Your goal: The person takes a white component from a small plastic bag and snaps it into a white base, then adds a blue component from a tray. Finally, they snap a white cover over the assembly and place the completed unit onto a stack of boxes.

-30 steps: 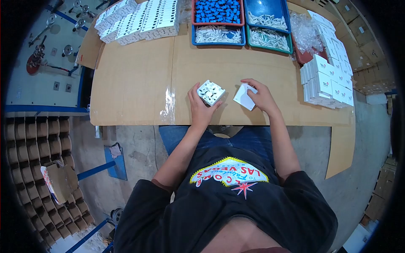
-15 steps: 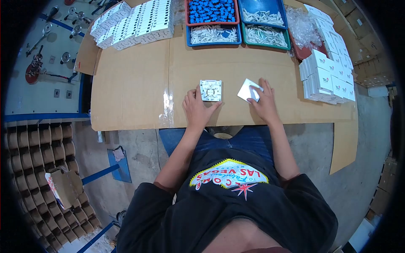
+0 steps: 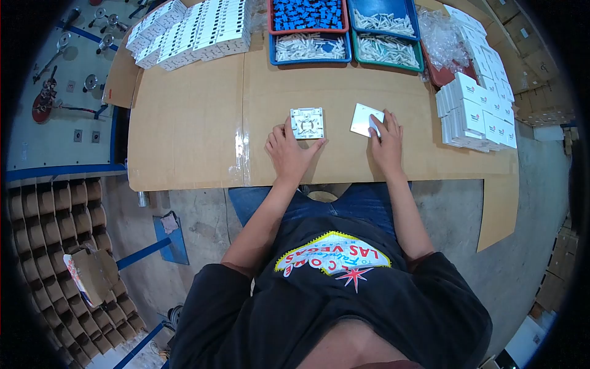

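On the cardboard lies a square white switch-like fitting (image 3: 307,125), its moulded inner face up, with a round shape in the middle. My left hand (image 3: 287,150) wraps round its lower left corner, fingers along the left side and thumb close to the lower edge. To its right is a smooth white square plate (image 3: 362,119), one corner shiny. My right hand (image 3: 386,142) grips this plate at its right side, fingertips over the face and covering part of that edge. A short stretch of cardboard separates the two pieces.
Trays along the back hold blue pieces (image 3: 307,15) and white plugs (image 3: 310,47). Stacked white boxes (image 3: 473,117) stand at right beside a clear plastic bag (image 3: 441,38). Rows of white fittings (image 3: 206,34) fill the back left. The cardboard-covered table (image 3: 184,123) ends near my lap.
The white fitting and my left hand have shifted slightly away from me. The plate has turned straighter, and my right hand has moved round to its right side.
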The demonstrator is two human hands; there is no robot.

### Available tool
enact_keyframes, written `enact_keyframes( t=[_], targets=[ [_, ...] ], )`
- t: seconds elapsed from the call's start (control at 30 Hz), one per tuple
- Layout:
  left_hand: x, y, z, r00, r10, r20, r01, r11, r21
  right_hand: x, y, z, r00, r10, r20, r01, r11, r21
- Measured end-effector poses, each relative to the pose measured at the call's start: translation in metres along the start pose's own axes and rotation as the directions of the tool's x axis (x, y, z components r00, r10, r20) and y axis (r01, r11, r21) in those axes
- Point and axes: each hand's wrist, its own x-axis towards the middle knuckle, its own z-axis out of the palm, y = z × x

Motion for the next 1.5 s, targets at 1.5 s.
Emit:
enact_keyframes(
  t=[1.5],
  targets=[
    [0.018,0.002,0.007,0.982,-0.027,0.185,0.023,0.999,0.026,0.027,-0.025,-0.017,0.968,0.198,0.155,-0.185,0.978,-0.091]
  ],
)
